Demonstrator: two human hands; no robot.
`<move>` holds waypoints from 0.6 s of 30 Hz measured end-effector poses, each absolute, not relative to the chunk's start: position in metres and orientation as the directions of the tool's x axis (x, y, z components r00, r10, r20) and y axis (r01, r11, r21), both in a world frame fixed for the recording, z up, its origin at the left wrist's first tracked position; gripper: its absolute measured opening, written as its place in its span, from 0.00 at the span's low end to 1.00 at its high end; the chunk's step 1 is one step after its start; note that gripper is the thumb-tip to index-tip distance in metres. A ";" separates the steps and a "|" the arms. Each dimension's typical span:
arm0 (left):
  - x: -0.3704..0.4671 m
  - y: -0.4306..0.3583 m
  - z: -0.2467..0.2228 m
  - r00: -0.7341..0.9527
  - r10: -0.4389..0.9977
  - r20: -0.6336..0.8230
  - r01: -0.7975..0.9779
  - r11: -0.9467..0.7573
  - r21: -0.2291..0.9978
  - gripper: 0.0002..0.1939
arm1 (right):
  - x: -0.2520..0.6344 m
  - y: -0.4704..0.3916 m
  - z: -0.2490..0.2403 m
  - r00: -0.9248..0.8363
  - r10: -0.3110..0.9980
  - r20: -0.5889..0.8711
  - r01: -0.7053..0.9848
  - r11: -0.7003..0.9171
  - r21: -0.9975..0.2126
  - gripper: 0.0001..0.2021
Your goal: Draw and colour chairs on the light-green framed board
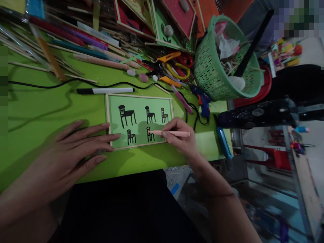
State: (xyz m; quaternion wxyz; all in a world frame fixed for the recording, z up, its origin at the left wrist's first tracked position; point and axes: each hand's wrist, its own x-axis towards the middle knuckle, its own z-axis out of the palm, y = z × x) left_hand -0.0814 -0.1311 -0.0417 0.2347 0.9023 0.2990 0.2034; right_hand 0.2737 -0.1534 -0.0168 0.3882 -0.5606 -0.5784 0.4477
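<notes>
A green card with a thin wooden frame (pixel 139 98) lies on the green table (pixel 149 162), bearing several drawn chairs. One small chair at its upper right has a brownish fill; the others look black. My right hand (pixel 181 138) pinches a light pink marker (pixel 181 134), whose tip meets the small chair drawing at the lower middle. My left hand (pixel 78 148) lies flat with fingers spread, its fingertips over the card's left edge. Above the card rests a white marker with a black cap (pixel 106 90).
Wooden sticks (pixel 76 67), pens, pliers (pixel 159 65) and a blue glue gun (pixel 202 101) crowd the far side. A green basket (pixel 205 64) with scraps stands at the back right. A black cord (pixel 121 83) crosses behind the card. A blue cutter (pixel 224 143) lies by the right edge.
</notes>
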 end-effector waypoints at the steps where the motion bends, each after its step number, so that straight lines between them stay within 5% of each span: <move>1: -0.082 -0.131 -0.042 0.740 0.634 0.227 0.444 -0.712 0.544 0.14 | 0.273 -0.153 -0.017 -0.068 0.996 -0.053 0.308 -0.029 -0.951 0.10; 18: -0.085 -0.131 -0.043 0.756 0.621 0.206 0.445 -0.719 0.534 0.15 | 0.274 -0.154 -0.018 -0.062 0.998 -0.027 0.281 -0.008 -0.960 0.08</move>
